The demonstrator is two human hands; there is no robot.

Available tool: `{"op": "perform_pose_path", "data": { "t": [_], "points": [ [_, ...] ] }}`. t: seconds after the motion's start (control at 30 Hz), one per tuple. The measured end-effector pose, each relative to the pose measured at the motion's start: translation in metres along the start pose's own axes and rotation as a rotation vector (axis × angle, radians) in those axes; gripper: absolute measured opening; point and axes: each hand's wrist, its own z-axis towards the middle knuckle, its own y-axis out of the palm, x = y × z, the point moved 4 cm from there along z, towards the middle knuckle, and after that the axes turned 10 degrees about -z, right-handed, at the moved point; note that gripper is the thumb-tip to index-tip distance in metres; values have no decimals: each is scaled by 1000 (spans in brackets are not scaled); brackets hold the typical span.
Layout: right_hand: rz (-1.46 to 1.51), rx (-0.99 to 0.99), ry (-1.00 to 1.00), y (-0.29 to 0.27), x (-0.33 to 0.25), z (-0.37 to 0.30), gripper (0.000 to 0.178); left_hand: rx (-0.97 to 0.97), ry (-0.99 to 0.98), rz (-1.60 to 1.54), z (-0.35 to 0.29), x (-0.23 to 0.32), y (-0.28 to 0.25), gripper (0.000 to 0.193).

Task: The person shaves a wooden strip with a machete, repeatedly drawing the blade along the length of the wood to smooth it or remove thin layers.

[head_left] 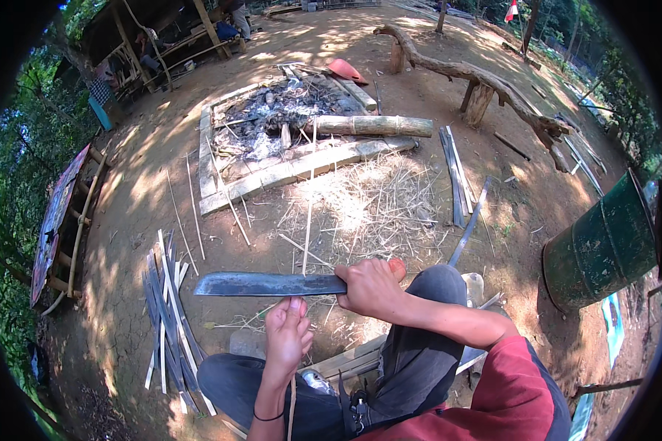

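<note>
My right hand is wrapped round the handle of a machete, whose orange butt end shows beyond the fist. The machete's long dark blade points left, lying level above my lap. Just below the blade, my left hand is closed in a pinch on a thin bamboo strip. The strip runs away from me past the blade, toward the fire pit, and its near end comes out below my left hand along the wrist. Where the blade and strip cross, I cannot tell whether they touch.
Split bamboo strips lie piled left of my knees, with more strips at right. Pale shavings cover the ground before me. Beyond is a fire pit with ash and a bamboo log. A green drum stands right.
</note>
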Motion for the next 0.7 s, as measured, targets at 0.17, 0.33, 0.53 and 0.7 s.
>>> {"op": "perform_pose_path", "data": {
  "t": [0.17, 0.33, 0.53, 0.7],
  "points": [
    [-128, 68, 87, 3, 22, 11, 16, -33, -37, 3, -11, -5, -11, 32],
    [0, 181, 666, -40, 184, 37, 20, -92, -190, -101, -56, -33, -37, 31],
    [283, 187, 587, -78, 126, 30, 21, -104, -70, -65, -47, -5, -28, 33],
    [229, 40, 319, -72, 48, 15, 22, -74, 20, 50, -25, 6, -13, 35]
  ]
}}
